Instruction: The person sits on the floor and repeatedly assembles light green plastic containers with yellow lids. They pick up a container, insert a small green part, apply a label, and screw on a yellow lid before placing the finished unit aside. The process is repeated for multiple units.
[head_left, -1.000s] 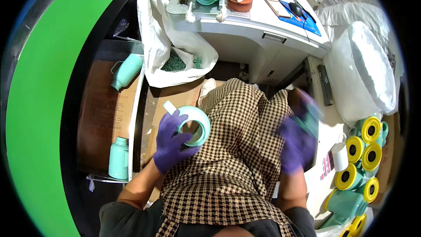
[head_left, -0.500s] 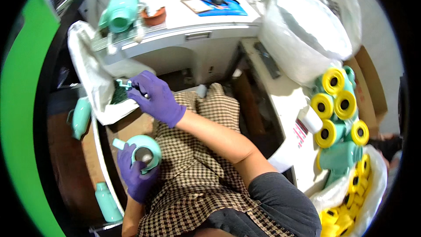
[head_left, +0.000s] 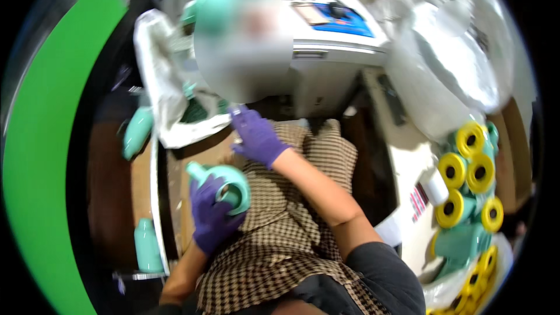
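My left hand (head_left: 213,216), in a purple glove, is wrapped round a mint-green jug (head_left: 233,176) above my lap. The jug's round opening faces up, and its handle sticks out to the left. My right hand (head_left: 256,137), also gloved in purple, is beyond the jug, beside a white bag (head_left: 153,64). Its thumb and fingers look apart, though motion blurs them. A pale spot shows at the fingertips, too smeared to make out. Small green pieces (head_left: 192,111) lie in the bag's mouth.
Mint-green bottles (head_left: 138,132) lie at left. A white desk (head_left: 326,38) stands ahead, partly covered by a blur. On the right are a large plastic bag (head_left: 414,99), several green jugs with yellow rings (head_left: 479,173), and a white bench (head_left: 382,140).
The view has shifted, so the scene sits farther right. My right hand has come nearer the jug, and the small light-blue piece no longer shows in it. The left hand keeps its hold.
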Action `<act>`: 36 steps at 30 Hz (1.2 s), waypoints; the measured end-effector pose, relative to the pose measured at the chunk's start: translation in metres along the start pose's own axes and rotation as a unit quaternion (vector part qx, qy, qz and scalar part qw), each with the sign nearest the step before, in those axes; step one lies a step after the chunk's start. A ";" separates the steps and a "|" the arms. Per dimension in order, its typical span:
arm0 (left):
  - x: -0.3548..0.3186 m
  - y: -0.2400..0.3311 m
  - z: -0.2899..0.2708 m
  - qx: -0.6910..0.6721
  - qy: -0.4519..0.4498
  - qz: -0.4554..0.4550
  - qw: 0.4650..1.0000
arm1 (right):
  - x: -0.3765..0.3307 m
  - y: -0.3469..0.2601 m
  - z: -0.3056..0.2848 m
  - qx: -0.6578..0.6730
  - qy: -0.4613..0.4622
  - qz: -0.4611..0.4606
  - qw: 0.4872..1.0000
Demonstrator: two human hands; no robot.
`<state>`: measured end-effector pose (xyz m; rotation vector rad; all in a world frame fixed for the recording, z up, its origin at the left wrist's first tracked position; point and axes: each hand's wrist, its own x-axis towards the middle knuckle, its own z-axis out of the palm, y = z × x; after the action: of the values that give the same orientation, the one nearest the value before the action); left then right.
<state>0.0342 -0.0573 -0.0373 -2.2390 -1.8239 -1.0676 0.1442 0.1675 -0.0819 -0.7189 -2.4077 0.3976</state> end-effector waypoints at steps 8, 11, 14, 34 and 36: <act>-0.031 -0.020 0.015 -0.041 0.023 -0.109 0.993 | -0.116 0.054 -0.200 -0.047 0.139 0.011 0.989; -0.023 -0.035 0.022 -0.059 0.003 -0.121 0.991 | -0.178 0.121 -0.309 -0.228 0.170 0.148 0.947; -0.004 -0.038 0.030 -0.048 -0.010 -0.072 0.996 | -0.234 0.185 -0.379 -0.450 -0.097 0.449 0.766; 0.045 -0.013 0.008 -0.109 -0.037 -0.099 0.988 | -0.137 -0.037 -0.182 0.345 0.023 0.123 0.930; 0.057 -0.006 0.006 -0.095 -0.039 -0.046 0.994 | -0.112 -0.068 -0.139 0.367 0.045 0.024 0.929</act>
<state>0.0352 -0.0050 -0.0134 -2.3527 -1.9504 -1.2334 0.2789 0.0628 0.0057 -0.4312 -1.9279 1.1721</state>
